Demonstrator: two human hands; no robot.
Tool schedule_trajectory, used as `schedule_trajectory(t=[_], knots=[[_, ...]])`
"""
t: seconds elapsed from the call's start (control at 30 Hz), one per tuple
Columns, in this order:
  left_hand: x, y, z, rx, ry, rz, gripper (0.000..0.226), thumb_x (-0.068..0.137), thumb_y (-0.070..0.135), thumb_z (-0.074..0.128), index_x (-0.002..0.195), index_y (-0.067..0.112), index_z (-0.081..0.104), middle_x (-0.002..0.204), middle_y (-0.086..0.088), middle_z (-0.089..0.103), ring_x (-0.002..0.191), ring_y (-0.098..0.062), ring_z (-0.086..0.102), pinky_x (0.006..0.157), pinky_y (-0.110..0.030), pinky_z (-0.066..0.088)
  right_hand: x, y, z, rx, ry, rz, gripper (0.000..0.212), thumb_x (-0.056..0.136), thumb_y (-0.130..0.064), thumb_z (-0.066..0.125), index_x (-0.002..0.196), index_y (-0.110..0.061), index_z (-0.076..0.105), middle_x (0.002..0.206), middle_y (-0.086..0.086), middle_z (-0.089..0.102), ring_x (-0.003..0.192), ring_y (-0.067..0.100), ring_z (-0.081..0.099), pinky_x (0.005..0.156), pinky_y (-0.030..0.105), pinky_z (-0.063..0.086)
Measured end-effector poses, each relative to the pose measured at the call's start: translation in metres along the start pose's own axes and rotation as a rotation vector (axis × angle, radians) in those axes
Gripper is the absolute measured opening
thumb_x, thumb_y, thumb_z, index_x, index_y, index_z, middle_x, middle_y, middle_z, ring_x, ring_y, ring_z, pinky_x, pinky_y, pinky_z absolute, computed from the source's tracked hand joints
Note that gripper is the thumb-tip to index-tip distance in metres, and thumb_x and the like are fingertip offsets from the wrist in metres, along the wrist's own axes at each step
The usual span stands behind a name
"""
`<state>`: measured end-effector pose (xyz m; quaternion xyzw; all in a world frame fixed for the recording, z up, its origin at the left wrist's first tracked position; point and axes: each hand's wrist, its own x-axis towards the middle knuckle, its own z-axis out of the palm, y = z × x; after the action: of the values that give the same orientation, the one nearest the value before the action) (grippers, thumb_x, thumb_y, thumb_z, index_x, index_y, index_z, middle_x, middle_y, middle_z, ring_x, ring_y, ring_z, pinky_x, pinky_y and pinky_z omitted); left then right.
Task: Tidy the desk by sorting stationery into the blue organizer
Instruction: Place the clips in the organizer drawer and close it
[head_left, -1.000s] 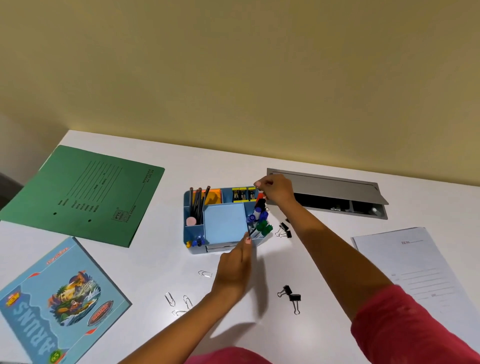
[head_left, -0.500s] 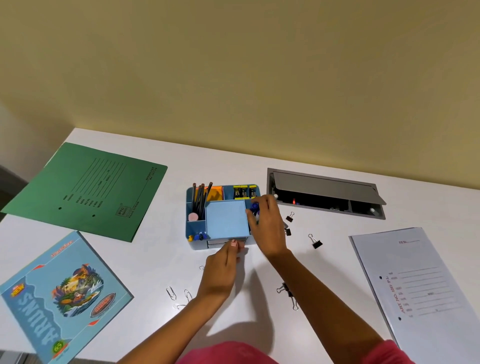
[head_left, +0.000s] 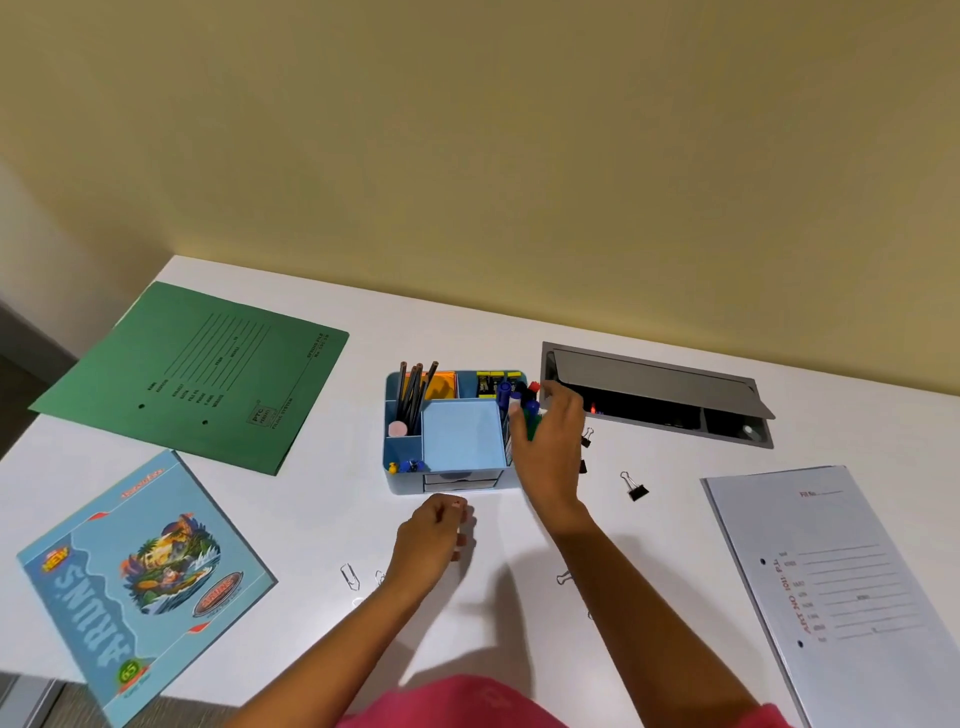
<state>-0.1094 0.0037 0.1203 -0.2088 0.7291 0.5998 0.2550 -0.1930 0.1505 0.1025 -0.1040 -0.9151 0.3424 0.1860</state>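
The blue organizer (head_left: 402, 480) stands mid-desk with pencils (head_left: 413, 397), a pale blue note pad (head_left: 462, 434), orange notes (head_left: 444, 385) and push pins (head_left: 408, 466) in its compartments. My right hand (head_left: 550, 452) reaches over its right side, thumb and fingers curled round the bunch of markers (head_left: 531, 422) standing there. My left hand (head_left: 434, 535) rests on the desk just in front of the organizer, fingers loosely curled, with nothing seen in it. Loose binder clips (head_left: 635, 487) lie to the right, and a paper clip (head_left: 350, 576) lies to the left of my left wrist.
A green folder (head_left: 197, 374) lies at the back left and a blue exercise book (head_left: 140, 571) at the front left edge. A grey file (head_left: 852, 587) covers the right side. An open grey cable hatch (head_left: 654, 395) sits behind the organizer's right.
My left hand has pulled back from the organizer's front and curled its fingers. My right hand has shifted right along the organizer onto the markers.
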Motion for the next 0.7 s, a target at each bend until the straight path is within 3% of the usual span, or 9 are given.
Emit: schedule_trajectory(t=[0.13, 0.23, 0.27, 0.33, 0.4, 0.43, 0.5, 0.6, 0.7], knots=[[0.006, 0.000, -0.006, -0.337, -0.025, -0.161, 0.024, 0.095, 0.012, 0.045, 0.102, -0.004, 0.061, 0.099, -0.025, 0.068, 0.086, -0.042, 0.067, 0.083, -0.052, 0.055, -0.038, -0.005, -0.015, 0.067, 0.136, 0.011, 0.026, 0.090, -0.015, 0.058, 0.116, -0.011, 0.051, 0.114, 0.003, 0.050, 0.105, 0.011, 0.042, 0.089, 0.016, 0.035], [0.008, 0.004, -0.006, -0.566, -0.044, -0.251, 0.015, 0.093, 0.012, 0.047, 0.085, 0.004, 0.057, 0.083, -0.018, 0.059, 0.069, -0.030, 0.061, 0.069, -0.038, 0.055, -0.078, -0.006, -0.008, 0.196, 0.061, 0.026, 0.017, 0.087, -0.003, 0.059, 0.100, -0.013, 0.056, 0.098, 0.000, 0.053, 0.090, 0.010, 0.048, 0.081, 0.017, 0.039], [0.008, 0.007, -0.006, -0.636, -0.023, -0.287, 0.017, 0.094, 0.013, 0.047, 0.082, 0.007, 0.057, 0.076, -0.015, 0.060, 0.061, -0.025, 0.062, 0.061, -0.032, 0.055, -0.088, -0.005, -0.003, 0.264, -0.004, 0.118, 0.018, 0.086, 0.000, 0.059, 0.095, -0.016, 0.057, 0.094, 0.000, 0.055, 0.085, 0.013, 0.051, 0.077, 0.020, 0.041], [0.012, 0.009, -0.007, -0.746, 0.043, -0.341, 0.019, 0.095, 0.014, 0.045, 0.081, 0.009, 0.058, 0.072, -0.009, 0.063, 0.058, -0.021, 0.063, 0.050, -0.028, 0.056, -0.095, -0.005, 0.010, 0.460, -0.196, 0.510, 0.020, 0.087, 0.000, 0.055, 0.092, -0.019, 0.060, 0.092, 0.003, 0.059, 0.080, 0.015, 0.055, 0.072, 0.024, 0.043], [0.015, 0.011, -0.009, -0.834, 0.092, -0.369, 0.021, 0.096, 0.013, 0.042, 0.083, 0.009, 0.058, 0.076, -0.005, 0.058, 0.065, -0.020, 0.058, 0.040, -0.024, 0.051, -0.090, -0.007, 0.020, 0.770, -0.386, 0.966, 0.020, 0.092, -0.003, 0.049, 0.103, -0.013, 0.062, 0.092, 0.005, 0.058, 0.075, 0.016, 0.052, 0.067, 0.025, 0.044], [0.017, 0.012, -0.011, -0.863, 0.111, -0.374, 0.022, 0.096, 0.013, 0.040, 0.083, 0.009, 0.057, 0.076, -0.004, 0.055, 0.067, -0.019, 0.055, 0.037, -0.022, 0.049, -0.086, -0.008, 0.023, 0.916, -0.426, 1.099, 0.022, 0.095, -0.004, 0.046, 0.109, -0.010, 0.062, 0.091, 0.005, 0.056, 0.072, 0.016, 0.049, 0.065, 0.025, 0.044], [0.019, 0.014, -0.013, -0.894, 0.136, -0.367, 0.022, 0.096, 0.012, 0.039, 0.083, 0.010, 0.057, 0.072, -0.002, 0.052, 0.065, -0.016, 0.052, 0.036, -0.019, 0.047, -0.079, -0.010, 0.027, 1.093, -0.434, 1.209, 0.023, 0.096, -0.004, 0.044, 0.112, -0.006, 0.060, 0.086, 0.005, 0.053, 0.068, 0.016, 0.046, 0.064, 0.025, 0.043], [0.019, 0.018, -0.015, -0.878, 0.151, -0.355, 0.022, 0.095, 0.010, 0.037, 0.085, 0.012, 0.056, 0.064, 0.001, 0.049, 0.060, -0.013, 0.049, 0.039, -0.016, 0.045, -0.076, -0.019, 0.031, 1.208, -0.430, 1.294, 0.018, 0.096, -0.003, 0.043, 0.101, -0.008, 0.059, 0.082, 0.006, 0.050, 0.066, 0.016, 0.044, 0.062, 0.026, 0.042], [0.018, 0.016, -0.017, -0.851, 0.173, -0.363, 0.020, 0.094, 0.008, 0.038, 0.088, 0.012, 0.057, 0.069, 0.000, 0.046, 0.060, -0.013, 0.047, 0.040, -0.016, 0.044, -0.078, -0.023, 0.037, 1.280, -0.406, 1.369, 0.018, 0.095, -0.001, 0.044, 0.098, -0.010, 0.059, 0.086, 0.008, 0.052, 0.071, 0.017, 0.047, 0.060, 0.027, 0.041]])
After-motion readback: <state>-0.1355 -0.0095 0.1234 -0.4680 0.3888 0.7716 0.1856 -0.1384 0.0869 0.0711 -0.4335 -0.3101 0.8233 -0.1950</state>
